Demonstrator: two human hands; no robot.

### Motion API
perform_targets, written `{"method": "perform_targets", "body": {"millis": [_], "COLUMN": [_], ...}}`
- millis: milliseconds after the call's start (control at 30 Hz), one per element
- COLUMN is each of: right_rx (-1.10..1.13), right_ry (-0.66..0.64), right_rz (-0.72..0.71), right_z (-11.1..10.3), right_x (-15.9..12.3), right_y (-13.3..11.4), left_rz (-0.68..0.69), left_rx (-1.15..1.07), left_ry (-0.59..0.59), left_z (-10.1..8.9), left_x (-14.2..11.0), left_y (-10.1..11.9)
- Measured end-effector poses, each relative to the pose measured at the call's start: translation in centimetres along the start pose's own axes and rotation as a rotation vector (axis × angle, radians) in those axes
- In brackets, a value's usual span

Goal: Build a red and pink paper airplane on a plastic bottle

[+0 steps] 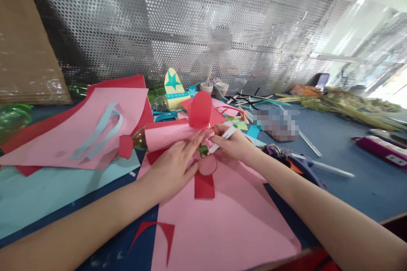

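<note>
My right hand (233,142) is closed around a white pen (230,131) with a green band, slanted down towards the pink sheet. My left hand (178,165) lies palm down with its fingers stretched out, fingertips close to the right hand. Just below the pen is a round pink shape (207,165) with a dark outline, and a red paper strip (204,186) beneath it. A small dark green thing between the hands is partly hidden. Behind the left hand rests a bottle wrapped in pink paper (165,132), with a red rounded piece (200,109) standing at its right end.
A large pink sheet (222,228) covers the blue table (349,194) before me. Red scrap (155,228) lies at front left, light blue paper (47,190) further left. A yellow bottle craft (176,100) stands behind. At right are clear sticks (333,169) and a purple box (380,149).
</note>
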State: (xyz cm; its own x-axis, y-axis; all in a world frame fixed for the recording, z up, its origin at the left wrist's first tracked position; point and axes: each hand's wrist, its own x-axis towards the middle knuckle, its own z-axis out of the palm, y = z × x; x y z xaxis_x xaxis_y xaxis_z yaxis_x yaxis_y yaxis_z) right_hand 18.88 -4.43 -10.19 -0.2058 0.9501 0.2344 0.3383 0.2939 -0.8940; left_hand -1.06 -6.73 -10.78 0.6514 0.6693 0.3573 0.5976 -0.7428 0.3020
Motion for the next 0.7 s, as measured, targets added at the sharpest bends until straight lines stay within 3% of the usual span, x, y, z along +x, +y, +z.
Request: {"method": "perform_targets", "body": {"millis": [567,700], "right_rx": [-0.084,-0.042], "right_ry": [0.032,-0.020], "right_rz": [0.004,0.007], "right_z": [-0.16,-0.15], "right_x": [0.14,0.17], "right_y": [0.33,0.66], "left_rz": [-0.019,-0.014], "left_rx": [-0.002,0.002], "left_ry": [-0.012,0.000], "left_z": [-0.14,-0.09], "left_x": [0.02,0.03], "left_y": [0.17,0.06]}}
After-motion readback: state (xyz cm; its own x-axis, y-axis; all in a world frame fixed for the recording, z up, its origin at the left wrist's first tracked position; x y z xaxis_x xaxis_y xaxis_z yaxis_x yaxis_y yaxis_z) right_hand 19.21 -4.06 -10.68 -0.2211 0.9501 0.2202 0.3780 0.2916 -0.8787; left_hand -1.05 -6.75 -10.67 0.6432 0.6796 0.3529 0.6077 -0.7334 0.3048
